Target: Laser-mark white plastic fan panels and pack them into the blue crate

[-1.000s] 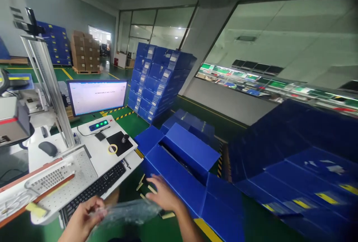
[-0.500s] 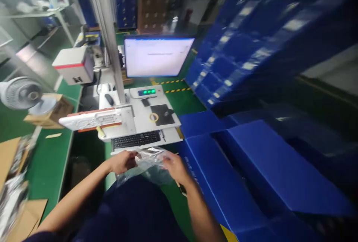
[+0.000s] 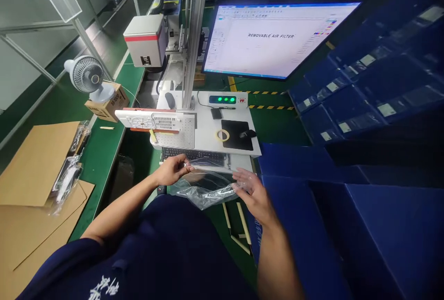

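Observation:
A clear plastic bag [image 3: 208,193] stretches between my hands in front of my body, its mouth spread toward the desk. My left hand [image 3: 173,169] is closed, thumb and fingers pinching the bag's left edge. At the bag's right side, my right hand [image 3: 253,193] has its fingers extended and apart, with film lying against them. Just beyond the bag is a black keyboard [image 3: 197,156], partly covered by my left hand and the film. A white grilled panel [image 3: 166,122] rests on the perforated plate of the desk, beneath the white machine head.
A monitor [image 3: 277,55] stands behind the white desk [image 3: 204,140], which bears a tape roll [image 3: 222,135] and mouse [image 3: 247,134]. Blue boxes [image 3: 381,217] crowd the right. On the left green bench [image 3: 99,152] are a fan [image 3: 86,74], cardboard [image 3: 41,161] and bagged parts.
My view has shifted, and the monitor text is now legible. The bag is spread wider between my hands. My right hand has gone from gripping its edge to having its fingers extended.

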The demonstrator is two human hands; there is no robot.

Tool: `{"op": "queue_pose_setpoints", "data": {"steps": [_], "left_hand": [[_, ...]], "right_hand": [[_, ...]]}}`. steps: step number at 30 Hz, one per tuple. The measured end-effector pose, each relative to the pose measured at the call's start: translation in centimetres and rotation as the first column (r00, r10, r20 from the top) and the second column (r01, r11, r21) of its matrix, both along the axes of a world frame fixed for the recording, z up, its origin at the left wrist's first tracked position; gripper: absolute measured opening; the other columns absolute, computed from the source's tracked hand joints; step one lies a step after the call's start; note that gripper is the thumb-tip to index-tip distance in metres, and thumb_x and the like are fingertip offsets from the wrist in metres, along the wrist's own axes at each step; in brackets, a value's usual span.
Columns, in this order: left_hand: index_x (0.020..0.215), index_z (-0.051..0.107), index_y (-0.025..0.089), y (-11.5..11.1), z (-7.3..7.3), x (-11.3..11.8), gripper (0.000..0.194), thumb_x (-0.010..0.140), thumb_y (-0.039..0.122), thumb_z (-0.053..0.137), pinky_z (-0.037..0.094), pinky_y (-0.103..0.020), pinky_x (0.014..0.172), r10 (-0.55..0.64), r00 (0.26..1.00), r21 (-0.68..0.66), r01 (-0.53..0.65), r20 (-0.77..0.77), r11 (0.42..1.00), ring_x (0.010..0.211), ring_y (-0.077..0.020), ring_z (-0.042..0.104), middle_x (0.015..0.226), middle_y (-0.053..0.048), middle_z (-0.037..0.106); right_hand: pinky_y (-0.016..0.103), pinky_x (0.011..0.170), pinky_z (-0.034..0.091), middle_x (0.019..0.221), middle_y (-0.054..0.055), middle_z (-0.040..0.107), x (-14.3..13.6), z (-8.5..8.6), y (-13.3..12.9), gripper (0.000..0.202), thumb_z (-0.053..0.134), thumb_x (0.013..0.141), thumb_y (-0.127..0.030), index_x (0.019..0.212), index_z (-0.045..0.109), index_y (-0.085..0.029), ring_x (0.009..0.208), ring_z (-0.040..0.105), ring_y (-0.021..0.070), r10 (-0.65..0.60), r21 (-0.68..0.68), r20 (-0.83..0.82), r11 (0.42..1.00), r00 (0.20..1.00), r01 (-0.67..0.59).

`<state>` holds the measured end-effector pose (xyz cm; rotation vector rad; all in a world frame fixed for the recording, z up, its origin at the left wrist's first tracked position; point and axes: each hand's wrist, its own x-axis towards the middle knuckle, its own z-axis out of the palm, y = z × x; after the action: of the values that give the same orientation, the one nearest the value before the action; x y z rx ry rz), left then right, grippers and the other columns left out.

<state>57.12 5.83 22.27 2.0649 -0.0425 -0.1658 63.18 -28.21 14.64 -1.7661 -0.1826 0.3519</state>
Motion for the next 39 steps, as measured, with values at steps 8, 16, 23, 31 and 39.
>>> {"op": "queue_pose_setpoints", "data": {"steps": [8, 16, 23, 31, 39], "left_hand": [[0.102, 0.069, 0.017, -1.3, 0.3, -1.6, 0.038, 0.104, 0.055, 0.069, 0.029, -0.025, 0.057, -0.078, 0.997, 0.042, 0.079, -0.029, 0.996, 0.057, -0.0109, 0.039, 0.062, 0.008, 0.046], [0.102, 0.068, 0.018, -1.6, 0.5, -2.6, 0.039, 0.105, 0.057, 0.068, 0.031, -0.024, 0.059, -0.053, 0.998, 0.043, 0.054, -0.02, 0.998, 0.057, -0.01, 0.039, 0.064, 0.008, 0.047], [0.105, 0.076, 0.02, 0.9, -2.7, -3.7, 0.023, 0.101, 0.042, 0.076, 0.036, -0.026, 0.067, 0.01, 0.984, 0.306, 0.046, -0.179, 0.951, 0.066, -0.0142, 0.053, 0.07, 0.003, 0.06], [0.121, 0.078, 0.022, 4.3, -7.1, -5.8, 0.034, 0.088, 0.021, 0.087, 0.05, -0.03, 0.085, 0.125, 0.954, 0.466, 0.017, -0.273, 0.885, 0.099, -0.0252, 0.072, 0.106, -0.006, 0.077], [0.117, 0.079, 0.02, 9.0, -9.9, -8.2, 0.036, 0.083, 0.009, 0.077, 0.05, -0.029, 0.084, 0.263, 0.929, 0.411, -0.14, -0.259, 0.901, 0.097, -0.0229, 0.069, 0.099, -0.005, 0.072]], "right_hand": [[0.061, 0.136, 0.034, 0.164, 0.012, 0.061, -1.2, 4.4, 2.4, 0.073, 0.071, 0.098, -0.061, 0.163, 0.056, -0.031, 0.159, 0.049, 0.0366, 0.144, 0.233, 0.013, 0.962, 0.99, -0.143], [0.049, 0.102, 0.059, 0.129, 0.009, 0.08, -1.7, -1.1, 2.6, 0.053, 0.08, 0.084, -0.035, 0.137, 0.074, -0.03, 0.12, 0.074, 0.0342, 0.179, -0.458, 0.018, 0.876, 0.984, -0.151], [0.04, 0.083, 0.052, 0.106, 0.008, 0.081, -2.4, -3.5, 1.3, 0.02, 0.061, 0.094, -0.028, 0.102, 0.079, -0.028, 0.103, 0.076, 0.0301, 0.235, -0.701, -0.097, 0.674, 0.967, -0.234], [0.041, 0.076, 0.053, 0.102, 0.005, 0.084, -0.9, -4.5, 3.0, 0.024, 0.057, 0.09, -0.045, 0.098, 0.076, -0.033, 0.097, 0.078, 0.0314, 0.342, -0.644, -0.231, 0.648, 0.911, -0.407], [0.043, 0.079, 0.054, 0.107, 0.007, 0.084, 1.3, -3.9, 7.3, 0.031, 0.052, 0.088, -0.049, 0.1, 0.075, -0.033, 0.101, 0.078, 0.0317, 0.359, -0.668, -0.232, 0.616, 0.904, -0.416]]}}
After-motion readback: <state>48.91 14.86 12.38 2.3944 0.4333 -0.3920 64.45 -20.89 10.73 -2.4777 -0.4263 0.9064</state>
